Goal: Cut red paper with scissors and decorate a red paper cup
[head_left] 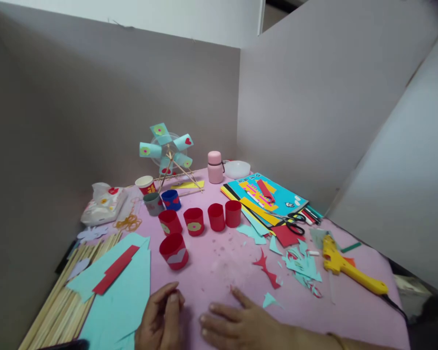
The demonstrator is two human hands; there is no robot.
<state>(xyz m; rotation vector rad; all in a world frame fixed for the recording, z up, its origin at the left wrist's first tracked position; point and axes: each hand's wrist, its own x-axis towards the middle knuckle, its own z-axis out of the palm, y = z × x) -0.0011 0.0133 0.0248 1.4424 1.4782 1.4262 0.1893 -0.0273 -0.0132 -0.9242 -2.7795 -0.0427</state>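
My left hand (pixel 161 318) rests at the near edge of the pink table (pixel 219 265), fingers curled and pressed together; whether anything is in them I cannot make out. My right hand (pixel 237 322) lies flat on the table beside it, fingers stretched out, holding nothing. Just beyond my left hand stands a red paper cup with a pale heart (pixel 174 251). Behind it a row of several red paper cups (pixel 200 219) stands upright. A sheet of light blue paper (pixel 122 291) with a red strip (pixel 115 270) lies left of my left hand.
A paper-and-stick windmill wheel (pixel 167 151) stands at the back, with a pink bottle (pixel 215 166) and a white bowl (pixel 236 169). Coloured paper sheets (pixel 264 197), scissors (pixel 294 222), paper scraps (pixel 301 265) and a yellow glue gun (pixel 345 266) lie right. Wooden sticks (pixel 63 301) lie left. Grey partitions surround.
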